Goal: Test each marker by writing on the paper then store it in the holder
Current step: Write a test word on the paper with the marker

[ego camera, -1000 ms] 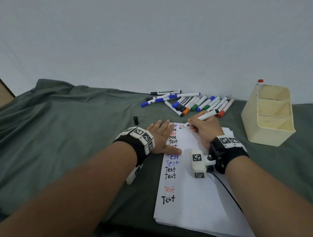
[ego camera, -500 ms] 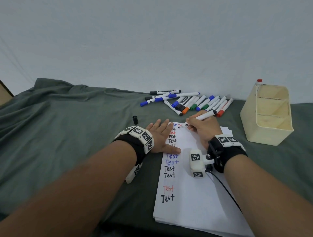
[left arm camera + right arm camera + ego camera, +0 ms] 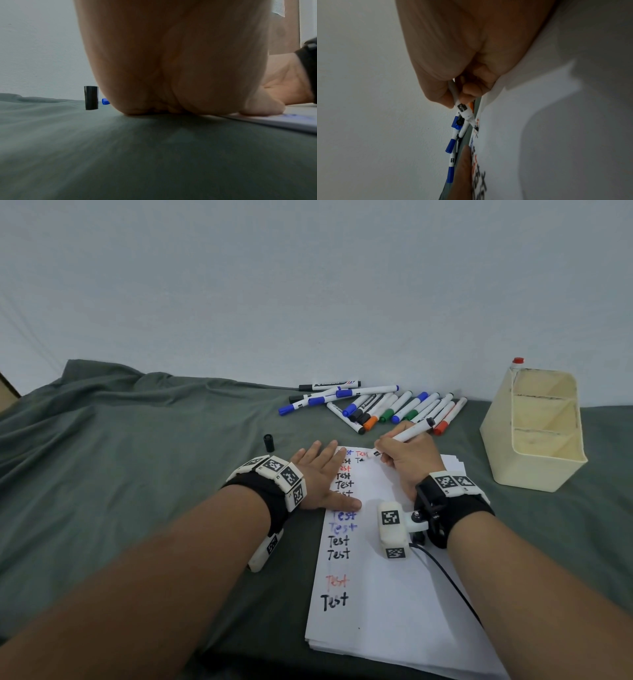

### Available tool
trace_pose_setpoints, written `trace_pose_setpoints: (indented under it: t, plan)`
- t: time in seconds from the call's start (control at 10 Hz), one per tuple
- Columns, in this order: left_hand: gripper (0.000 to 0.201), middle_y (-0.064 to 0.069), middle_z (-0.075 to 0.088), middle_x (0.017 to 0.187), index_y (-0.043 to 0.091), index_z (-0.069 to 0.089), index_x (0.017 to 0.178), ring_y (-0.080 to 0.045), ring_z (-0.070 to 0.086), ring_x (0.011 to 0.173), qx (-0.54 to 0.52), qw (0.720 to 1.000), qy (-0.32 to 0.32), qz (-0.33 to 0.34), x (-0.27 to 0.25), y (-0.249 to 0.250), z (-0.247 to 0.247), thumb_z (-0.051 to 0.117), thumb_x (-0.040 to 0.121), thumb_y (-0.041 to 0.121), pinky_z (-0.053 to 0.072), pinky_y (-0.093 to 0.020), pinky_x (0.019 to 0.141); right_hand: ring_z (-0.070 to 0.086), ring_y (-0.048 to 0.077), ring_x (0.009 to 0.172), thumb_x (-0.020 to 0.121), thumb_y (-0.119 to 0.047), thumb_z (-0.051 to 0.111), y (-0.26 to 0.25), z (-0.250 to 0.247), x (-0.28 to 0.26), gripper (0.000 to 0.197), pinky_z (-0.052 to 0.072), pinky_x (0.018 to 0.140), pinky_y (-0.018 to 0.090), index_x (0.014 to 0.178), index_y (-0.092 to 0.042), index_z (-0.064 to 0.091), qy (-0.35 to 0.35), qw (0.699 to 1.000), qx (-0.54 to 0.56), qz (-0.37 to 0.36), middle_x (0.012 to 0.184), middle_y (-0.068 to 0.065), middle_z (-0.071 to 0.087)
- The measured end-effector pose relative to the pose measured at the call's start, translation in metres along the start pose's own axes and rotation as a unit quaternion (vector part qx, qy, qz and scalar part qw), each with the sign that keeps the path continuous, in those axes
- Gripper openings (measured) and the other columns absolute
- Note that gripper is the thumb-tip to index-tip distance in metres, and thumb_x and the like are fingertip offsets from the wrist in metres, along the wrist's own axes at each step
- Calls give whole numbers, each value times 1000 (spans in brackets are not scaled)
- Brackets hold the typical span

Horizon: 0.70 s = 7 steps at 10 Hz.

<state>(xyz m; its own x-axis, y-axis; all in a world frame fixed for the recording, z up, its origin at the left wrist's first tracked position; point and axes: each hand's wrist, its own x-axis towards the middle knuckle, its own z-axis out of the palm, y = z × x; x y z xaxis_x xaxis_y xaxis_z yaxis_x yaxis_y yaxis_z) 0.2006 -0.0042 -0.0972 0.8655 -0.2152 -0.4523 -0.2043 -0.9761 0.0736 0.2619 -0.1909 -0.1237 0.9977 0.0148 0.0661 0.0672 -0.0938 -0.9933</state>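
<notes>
My right hand (image 3: pixel 406 458) grips an uncapped black marker (image 3: pixel 404 435) like a pen, its tip touching the top of the white paper (image 3: pixel 387 594) beside a column of "Test" words. In the right wrist view the marker (image 3: pixel 464 108) sticks out from my curled fingers, tip on the sheet. My left hand (image 3: pixel 322 474) lies flat with straight fingers on the paper's left edge. In the left wrist view its palm (image 3: pixel 171 67) presses down on the cloth. The marker's black cap (image 3: pixel 269 442) stands upright on the cloth left of the paper. The cream holder (image 3: pixel 534 429) stands at the right.
A pile of capped markers (image 3: pixel 394 407) in blue, black, green, orange and red lies behind the paper near the wall. A red-capped marker (image 3: pixel 517 361) pokes up from the holder's back corner. Wrinkled green cloth (image 3: pixel 137 457) covers the table.
My right hand has shifted slightly right along the top line and black letters have appeared there. The left hand stays flat on the paper.
</notes>
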Motion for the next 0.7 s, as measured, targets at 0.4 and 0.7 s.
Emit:
trace_pose_setpoints:
  t: [0.4,0.7]
  plan:
    - [115,3,-28,160,22,-21,153,-23,-21,149,6,1000,-3,-1,2,-1,1,39,78,85,-6,-45,122,56,13,53,67,-12,70,2,-2,1,18,44,55,31,62,-26,59,21,1000,2,4,57,0,60]
    - [115,3,-28,160,23,-21,153,-23,-21,148,2,1000,-3,-2,2,-1,1,40,78,85,-7,-44,121,53,11,51,71,-5,69,1,-2,1,29,43,50,26,57,-27,56,17,1000,4,7,56,-3,56]
